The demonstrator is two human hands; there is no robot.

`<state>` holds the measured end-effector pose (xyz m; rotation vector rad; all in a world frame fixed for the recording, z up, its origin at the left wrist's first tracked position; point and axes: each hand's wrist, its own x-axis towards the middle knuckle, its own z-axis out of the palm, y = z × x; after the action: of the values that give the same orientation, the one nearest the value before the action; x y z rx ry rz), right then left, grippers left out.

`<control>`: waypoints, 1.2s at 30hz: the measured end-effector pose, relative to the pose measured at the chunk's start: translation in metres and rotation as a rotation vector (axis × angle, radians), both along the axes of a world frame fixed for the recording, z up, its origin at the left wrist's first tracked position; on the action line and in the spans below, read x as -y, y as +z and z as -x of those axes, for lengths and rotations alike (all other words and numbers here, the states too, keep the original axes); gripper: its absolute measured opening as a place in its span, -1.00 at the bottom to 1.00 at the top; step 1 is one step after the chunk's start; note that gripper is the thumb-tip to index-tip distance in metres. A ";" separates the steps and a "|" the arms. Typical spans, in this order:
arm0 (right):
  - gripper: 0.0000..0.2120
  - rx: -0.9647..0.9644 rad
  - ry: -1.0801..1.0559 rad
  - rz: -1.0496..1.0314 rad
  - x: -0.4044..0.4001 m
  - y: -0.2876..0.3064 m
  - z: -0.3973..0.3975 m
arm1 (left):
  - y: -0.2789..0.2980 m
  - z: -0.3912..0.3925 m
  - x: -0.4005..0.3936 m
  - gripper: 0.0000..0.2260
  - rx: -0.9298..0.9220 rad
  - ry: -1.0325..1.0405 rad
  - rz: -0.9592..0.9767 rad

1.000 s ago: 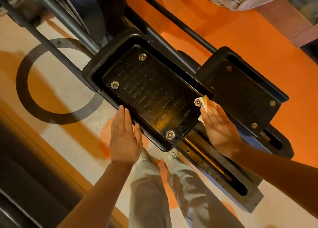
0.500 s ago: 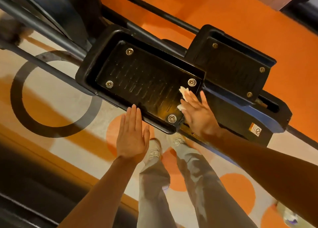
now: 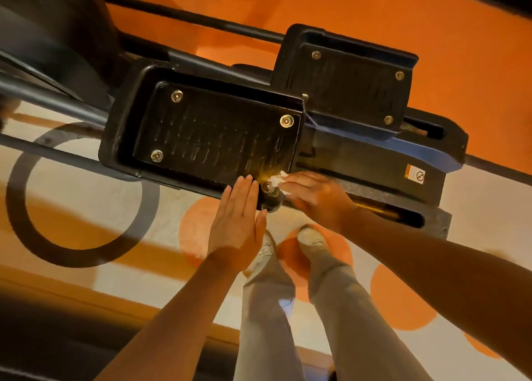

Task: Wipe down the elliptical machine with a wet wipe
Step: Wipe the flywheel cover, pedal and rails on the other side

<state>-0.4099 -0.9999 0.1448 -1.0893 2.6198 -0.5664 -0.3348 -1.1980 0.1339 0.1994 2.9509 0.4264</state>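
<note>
The right hand (image 3: 316, 197) lies flat with its fingers pressing a white wet wipe (image 3: 278, 180) onto the near right corner of the near pedal (image 3: 213, 138) of the elliptical machine (image 3: 374, 156). Only a small crumpled edge of the wipe shows past the fingertips; the rest is hidden under the hand, so how it is folded cannot be told. The left hand (image 3: 237, 225) is open, its fingers straight and together, the tips resting on the pedal's near rim just at 9 o'clock of a round silver bolt (image 3: 269, 187). That bolt sits between the 2 hands, touching or nearly touching the wipe.

From the right hand the unwiped tread stretches away toward 10 o'clock. The pedal's long axis runs roughly from 9 to 3 o'clock, so a pass along its ribbed floor would probably travel leftward. The right hand, which has the wipe, is the nearer one to that corner, while the left hand seems to steady the pedal.

A second pedal (image 3: 348, 84) sits at 1 o'clock, farther off and partly behind the first. The machine's frame is cut off at the left and top edges, and the picture is slightly blurred. Below the hands, 2 legs in light trousers and pale shoes (image 3: 312, 238) stand on an orange-patterned floor (image 3: 86, 208).
</note>
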 end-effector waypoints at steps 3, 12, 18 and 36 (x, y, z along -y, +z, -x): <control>-0.62 0.077 -0.063 -0.045 -0.015 0.003 -0.004 | 0.002 0.002 -0.020 -0.49 -0.001 -0.081 -0.056; -0.59 0.255 -0.306 -0.025 -0.085 -0.016 -0.025 | -0.011 -0.013 -0.095 -0.52 -0.022 -0.206 -0.066; -0.59 0.352 -0.325 -0.191 -0.147 -0.053 -0.024 | -0.051 -0.034 -0.145 -0.52 0.038 -0.147 0.033; -0.73 0.153 -0.305 0.021 -0.165 -0.264 -0.004 | -0.259 0.006 -0.145 -0.38 0.142 -0.108 0.123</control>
<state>-0.4063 -0.8353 -0.1191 -0.6251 2.6628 -0.7095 -0.3405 -1.0525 -0.1248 0.2987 2.7996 0.2330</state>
